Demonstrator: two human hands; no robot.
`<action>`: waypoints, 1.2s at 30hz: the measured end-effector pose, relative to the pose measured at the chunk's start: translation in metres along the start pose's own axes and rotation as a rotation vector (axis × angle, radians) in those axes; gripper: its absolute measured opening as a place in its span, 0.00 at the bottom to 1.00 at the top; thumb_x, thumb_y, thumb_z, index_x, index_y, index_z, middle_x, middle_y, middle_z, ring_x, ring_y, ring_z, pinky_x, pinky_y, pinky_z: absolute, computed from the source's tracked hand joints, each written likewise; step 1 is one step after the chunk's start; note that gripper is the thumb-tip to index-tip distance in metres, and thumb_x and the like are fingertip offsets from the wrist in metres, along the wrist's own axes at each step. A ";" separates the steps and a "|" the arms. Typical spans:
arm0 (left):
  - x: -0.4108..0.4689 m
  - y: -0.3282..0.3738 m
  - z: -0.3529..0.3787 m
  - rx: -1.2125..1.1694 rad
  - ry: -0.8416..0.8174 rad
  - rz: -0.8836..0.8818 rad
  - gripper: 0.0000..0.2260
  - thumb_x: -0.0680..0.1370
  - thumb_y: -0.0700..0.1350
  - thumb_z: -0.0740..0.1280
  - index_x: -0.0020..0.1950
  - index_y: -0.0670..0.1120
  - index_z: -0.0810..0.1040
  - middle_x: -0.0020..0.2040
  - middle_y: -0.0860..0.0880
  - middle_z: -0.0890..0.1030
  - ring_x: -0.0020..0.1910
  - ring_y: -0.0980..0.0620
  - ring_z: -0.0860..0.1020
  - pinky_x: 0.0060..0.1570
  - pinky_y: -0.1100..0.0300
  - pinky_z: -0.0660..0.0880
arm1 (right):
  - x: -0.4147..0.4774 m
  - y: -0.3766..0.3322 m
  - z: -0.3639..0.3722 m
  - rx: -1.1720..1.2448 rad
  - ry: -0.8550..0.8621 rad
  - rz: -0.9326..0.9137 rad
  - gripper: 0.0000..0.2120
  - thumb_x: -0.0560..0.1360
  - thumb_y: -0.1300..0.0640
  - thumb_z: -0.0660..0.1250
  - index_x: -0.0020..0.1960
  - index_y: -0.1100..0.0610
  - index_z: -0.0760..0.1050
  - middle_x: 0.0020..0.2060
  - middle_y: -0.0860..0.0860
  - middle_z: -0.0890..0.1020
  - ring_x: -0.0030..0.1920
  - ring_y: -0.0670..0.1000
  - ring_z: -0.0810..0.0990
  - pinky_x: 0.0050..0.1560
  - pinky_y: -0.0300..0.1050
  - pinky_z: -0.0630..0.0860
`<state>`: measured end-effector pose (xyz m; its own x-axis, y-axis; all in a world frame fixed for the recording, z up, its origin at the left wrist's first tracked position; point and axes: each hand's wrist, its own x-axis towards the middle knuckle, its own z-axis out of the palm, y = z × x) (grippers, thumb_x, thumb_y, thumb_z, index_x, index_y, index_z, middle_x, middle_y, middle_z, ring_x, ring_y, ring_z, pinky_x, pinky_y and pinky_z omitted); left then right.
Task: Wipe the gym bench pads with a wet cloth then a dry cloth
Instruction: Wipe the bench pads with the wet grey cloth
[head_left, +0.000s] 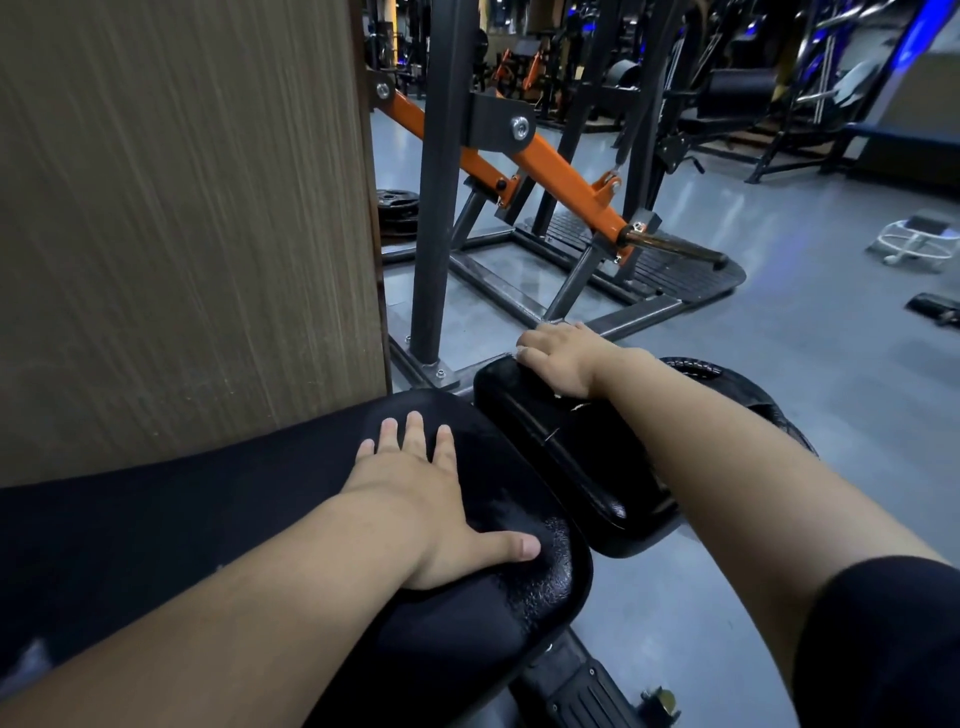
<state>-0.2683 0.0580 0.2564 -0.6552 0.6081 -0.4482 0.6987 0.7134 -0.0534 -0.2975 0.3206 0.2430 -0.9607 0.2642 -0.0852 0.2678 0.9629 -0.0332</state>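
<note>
The left hand (436, 499) lies flat on the long matte black cushioned bench pad (156, 530), its fingers (415, 431) straight and spread, holding nothing. Just right of its thumb sits the smaller glossy black seat pad (571, 457). The right hand (558, 358) rests on this pad's far end, its fingers (530, 343) curled over the edge and gripping it. Beyond those fingers stands an orange-and-black steel machine frame (550, 156) on the grey floor (779, 338). A brown wood-grain panel (182, 208) rises left of the left fingers.

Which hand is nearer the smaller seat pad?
Right. The right hand curls its fingers over the seat pad at its far end; the left hand lies flat on the larger pad beside it.
</note>
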 end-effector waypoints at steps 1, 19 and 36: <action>0.000 -0.001 0.001 0.001 0.001 -0.001 0.61 0.62 0.84 0.50 0.79 0.45 0.33 0.79 0.40 0.33 0.78 0.39 0.36 0.78 0.44 0.43 | -0.002 0.004 0.001 0.010 0.015 0.013 0.20 0.82 0.44 0.47 0.64 0.51 0.71 0.62 0.56 0.74 0.66 0.58 0.70 0.67 0.59 0.61; 0.000 0.001 0.001 0.005 0.005 0.005 0.60 0.63 0.83 0.49 0.79 0.45 0.33 0.79 0.40 0.33 0.78 0.38 0.36 0.78 0.43 0.43 | -0.065 0.053 0.008 0.166 0.055 0.363 0.23 0.81 0.41 0.46 0.70 0.52 0.63 0.64 0.63 0.72 0.65 0.63 0.71 0.66 0.60 0.65; -0.001 0.000 0.004 0.017 0.029 0.006 0.60 0.62 0.83 0.47 0.79 0.44 0.34 0.79 0.39 0.35 0.79 0.37 0.38 0.77 0.43 0.44 | -0.177 0.022 0.053 0.365 0.397 0.610 0.28 0.81 0.43 0.48 0.79 0.51 0.53 0.69 0.61 0.68 0.69 0.63 0.64 0.66 0.61 0.63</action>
<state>-0.2665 0.0564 0.2532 -0.6588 0.6222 -0.4229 0.7073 0.7037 -0.0665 -0.1181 0.2918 0.2043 -0.5739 0.8023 0.1643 0.6935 0.5829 -0.4234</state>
